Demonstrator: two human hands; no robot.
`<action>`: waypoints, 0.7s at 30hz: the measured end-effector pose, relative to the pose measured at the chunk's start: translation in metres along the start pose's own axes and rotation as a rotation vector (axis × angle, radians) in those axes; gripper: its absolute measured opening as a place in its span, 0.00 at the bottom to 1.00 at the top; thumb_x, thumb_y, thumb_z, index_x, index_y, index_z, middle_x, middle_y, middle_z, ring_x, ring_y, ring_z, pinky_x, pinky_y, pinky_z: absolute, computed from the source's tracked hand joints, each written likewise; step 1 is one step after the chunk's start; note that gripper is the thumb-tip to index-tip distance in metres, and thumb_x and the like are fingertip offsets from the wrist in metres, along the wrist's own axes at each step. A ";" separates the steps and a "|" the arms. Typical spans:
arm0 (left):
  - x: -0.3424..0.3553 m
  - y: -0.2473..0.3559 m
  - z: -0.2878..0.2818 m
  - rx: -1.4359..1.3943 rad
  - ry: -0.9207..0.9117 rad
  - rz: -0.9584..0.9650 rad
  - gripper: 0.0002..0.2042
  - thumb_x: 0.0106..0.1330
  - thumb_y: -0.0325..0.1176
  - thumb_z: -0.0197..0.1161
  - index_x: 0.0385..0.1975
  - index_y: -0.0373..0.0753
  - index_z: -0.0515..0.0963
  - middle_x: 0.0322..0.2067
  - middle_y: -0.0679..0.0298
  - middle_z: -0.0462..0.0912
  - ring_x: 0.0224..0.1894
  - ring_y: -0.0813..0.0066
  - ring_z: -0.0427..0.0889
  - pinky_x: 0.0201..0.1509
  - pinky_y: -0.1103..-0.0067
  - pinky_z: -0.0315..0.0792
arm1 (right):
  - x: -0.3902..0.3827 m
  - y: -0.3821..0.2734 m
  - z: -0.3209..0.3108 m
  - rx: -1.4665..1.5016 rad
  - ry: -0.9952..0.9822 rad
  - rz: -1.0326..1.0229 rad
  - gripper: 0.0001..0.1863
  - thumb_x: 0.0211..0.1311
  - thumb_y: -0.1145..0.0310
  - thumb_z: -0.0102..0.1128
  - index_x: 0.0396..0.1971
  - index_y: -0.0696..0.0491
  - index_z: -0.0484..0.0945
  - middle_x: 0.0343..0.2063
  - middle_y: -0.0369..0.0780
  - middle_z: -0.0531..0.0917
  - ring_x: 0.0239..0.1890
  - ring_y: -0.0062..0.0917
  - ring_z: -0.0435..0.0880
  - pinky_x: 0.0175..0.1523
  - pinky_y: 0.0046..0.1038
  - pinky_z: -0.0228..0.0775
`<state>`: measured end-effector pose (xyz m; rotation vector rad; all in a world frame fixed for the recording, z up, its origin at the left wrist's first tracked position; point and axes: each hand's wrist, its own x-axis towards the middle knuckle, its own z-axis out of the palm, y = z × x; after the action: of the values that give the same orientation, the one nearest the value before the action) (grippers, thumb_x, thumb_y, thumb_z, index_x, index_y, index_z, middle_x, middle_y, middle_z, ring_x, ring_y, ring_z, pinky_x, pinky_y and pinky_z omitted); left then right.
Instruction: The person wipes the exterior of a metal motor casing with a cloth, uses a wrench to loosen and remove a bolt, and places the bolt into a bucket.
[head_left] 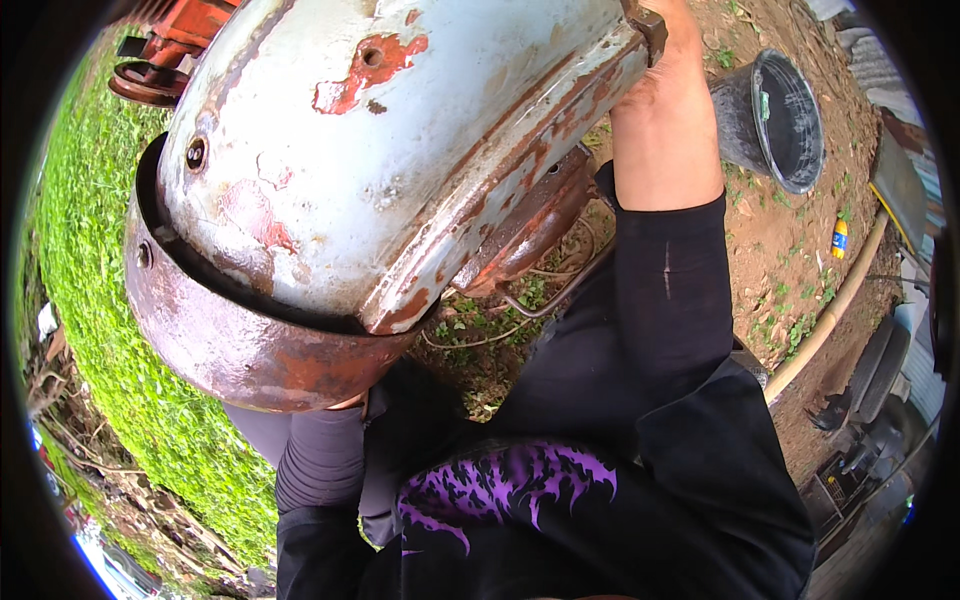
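casing (360, 150), paint chipped; bottle label (839, 240) too small to read

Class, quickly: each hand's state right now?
Left hand: mostly hidden beneath the brown band; cannot tell.
Right hand: at the grey housing; fingers hidden, cannot tell.

Outdoors, daylight. Left: bright green grass (110, 320), brown sticks (90, 462) along its outer edge. Right: bare brown dirt (755, 250) with small weeds (800, 330). Dark bucket (738, 118) on the dirt; small yellow-and-blue container (839, 240) just beside a long tan pole (830, 315). Corrugated sheets (872, 62) at upper right, dark clutter (842, 480) at lower right, too distorted to identify. Red-orange machinery (192, 28) top left, at the grass.
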<state>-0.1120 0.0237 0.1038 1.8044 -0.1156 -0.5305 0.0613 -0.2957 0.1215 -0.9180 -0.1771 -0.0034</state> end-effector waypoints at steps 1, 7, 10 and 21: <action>-0.001 0.000 0.000 -0.008 0.003 0.001 0.28 0.60 0.33 0.44 0.63 0.38 0.64 0.61 0.51 0.68 0.64 0.53 0.66 0.68 0.64 0.59 | -0.001 0.000 0.000 -0.034 0.018 -0.010 0.32 0.63 0.52 0.58 0.59 0.60 0.71 0.59 0.43 0.75 0.62 0.29 0.72 0.64 0.27 0.58; -0.004 0.004 -0.015 -0.005 0.026 -0.014 0.28 0.59 0.30 0.45 0.63 0.37 0.64 0.60 0.50 0.68 0.64 0.52 0.66 0.68 0.64 0.59 | -0.008 -0.011 0.010 -0.124 0.126 0.093 0.31 0.64 0.50 0.57 0.59 0.58 0.72 0.58 0.41 0.76 0.62 0.28 0.71 0.61 0.27 0.58; -0.007 0.005 -0.020 -0.009 0.031 -0.038 0.28 0.58 0.29 0.45 0.63 0.37 0.65 0.60 0.49 0.69 0.64 0.52 0.67 0.68 0.64 0.59 | -0.009 -0.006 0.004 -0.109 0.048 0.020 0.30 0.64 0.51 0.56 0.58 0.57 0.73 0.57 0.40 0.77 0.60 0.27 0.72 0.60 0.27 0.60; 0.002 -0.016 0.030 -0.036 0.074 -0.091 0.29 0.56 0.24 0.47 0.62 0.36 0.66 0.59 0.48 0.70 0.63 0.50 0.67 0.68 0.64 0.59 | -0.009 0.000 0.004 0.005 0.076 -0.022 0.27 0.66 0.54 0.55 0.58 0.57 0.74 0.56 0.40 0.77 0.59 0.26 0.73 0.61 0.28 0.62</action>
<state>-0.1252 0.0015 0.0817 1.7978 0.0273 -0.5263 0.0514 -0.2931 0.1224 -0.9097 -0.1165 -0.0579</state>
